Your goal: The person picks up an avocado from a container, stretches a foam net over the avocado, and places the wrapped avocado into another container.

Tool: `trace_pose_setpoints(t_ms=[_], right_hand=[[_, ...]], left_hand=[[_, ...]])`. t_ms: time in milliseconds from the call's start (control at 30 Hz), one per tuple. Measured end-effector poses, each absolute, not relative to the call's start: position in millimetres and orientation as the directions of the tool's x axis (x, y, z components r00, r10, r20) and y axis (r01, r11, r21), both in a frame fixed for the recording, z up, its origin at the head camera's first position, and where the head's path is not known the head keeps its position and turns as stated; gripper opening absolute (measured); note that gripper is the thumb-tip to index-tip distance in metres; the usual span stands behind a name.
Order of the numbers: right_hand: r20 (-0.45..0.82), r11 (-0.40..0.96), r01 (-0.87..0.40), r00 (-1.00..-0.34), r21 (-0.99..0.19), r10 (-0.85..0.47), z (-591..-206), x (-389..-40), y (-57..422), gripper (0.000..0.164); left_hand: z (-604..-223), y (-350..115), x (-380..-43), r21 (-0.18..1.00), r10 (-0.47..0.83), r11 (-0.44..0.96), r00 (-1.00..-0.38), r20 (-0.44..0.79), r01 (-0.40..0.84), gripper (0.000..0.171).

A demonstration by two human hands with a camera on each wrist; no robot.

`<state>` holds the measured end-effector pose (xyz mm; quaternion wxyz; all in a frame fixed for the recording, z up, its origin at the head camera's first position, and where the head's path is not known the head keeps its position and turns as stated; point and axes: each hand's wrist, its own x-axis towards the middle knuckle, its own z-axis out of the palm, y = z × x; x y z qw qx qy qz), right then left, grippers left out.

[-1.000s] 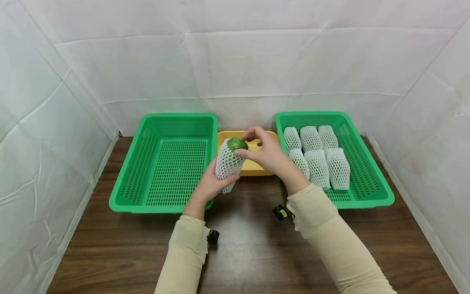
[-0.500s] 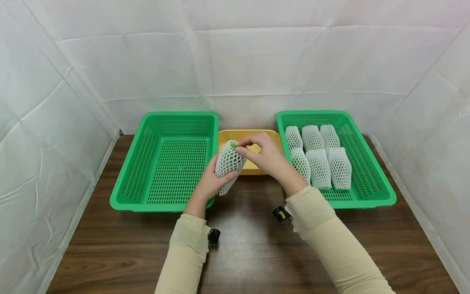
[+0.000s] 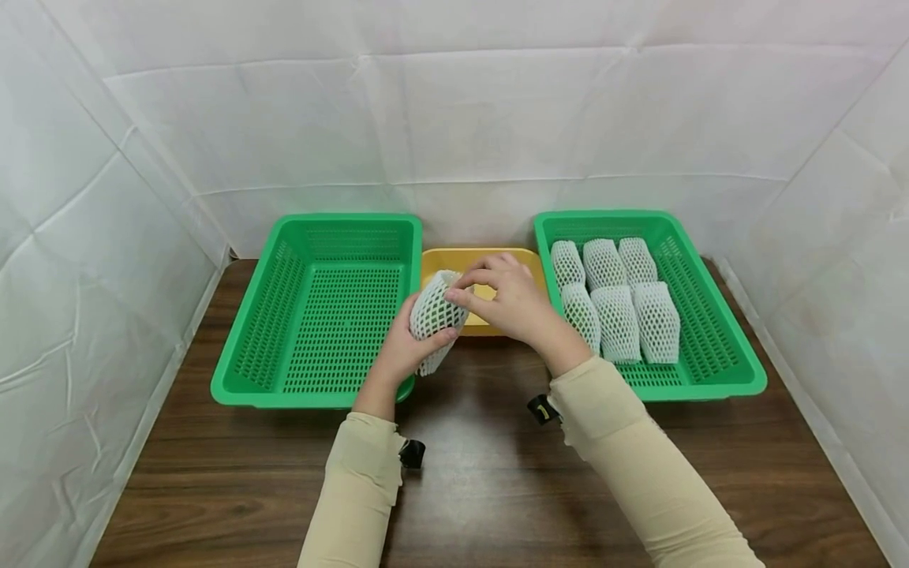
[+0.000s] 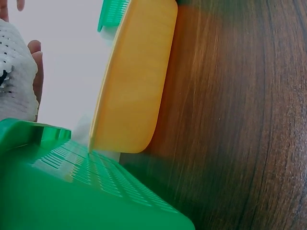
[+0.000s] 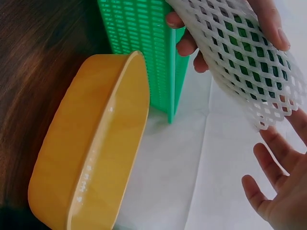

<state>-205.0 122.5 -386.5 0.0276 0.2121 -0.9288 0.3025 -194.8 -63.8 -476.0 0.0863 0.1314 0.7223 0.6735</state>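
A white foam net sleeve stands tilted above the table, with a green fruit or vegetable inside it; its exact kind is hidden. My left hand grips the sleeve around its lower half, thumb across the near side. At the sleeve's upper end, my right hand pinches the rim between thumb and index finger. Dark green shows through the mesh of the foam net in the right wrist view, where the other fingers of the right hand are spread. Only part of the white net appears in the left wrist view.
A green perforated basket with nothing in it stands at left. The right green basket holds several net-wrapped pieces in two rows. Between them, behind my hands, sits a yellow tray. White cloth walls enclose the wooden table.
The net's upper end has come up over the green top, which was bare a second ago. My right hand has shifted slightly left along the rim; my left hand keeps its grip.
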Motion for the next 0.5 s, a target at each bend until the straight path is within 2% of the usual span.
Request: trace_pose_setpoints(t_ms=[133,333,500], right_hand=[[0.167,0.728,-0.411,-0.907,-0.549,-0.387,-387.1,-205.2,120.4,0.033],[0.157,0.742,-0.411,-0.907,-0.53,-0.391,-389.7,-204.0,115.9,0.038],[0.158,0.769,-0.4,-0.914,-0.499,-0.373,-392.1,-202.8,114.9,0.04]], left_hand=[[-475.4,-63.9,-194.7,0.995,0.305,0.074,-0.952,0.041,0.066,0.088],[-474.7,-63.8,-195.5,0.994,0.304,0.088,-0.952,0.031,0.061,0.07],[-474.2,-63.0,-196.7,0.994,0.312,0.095,-0.95,0.028,0.06,0.065]])
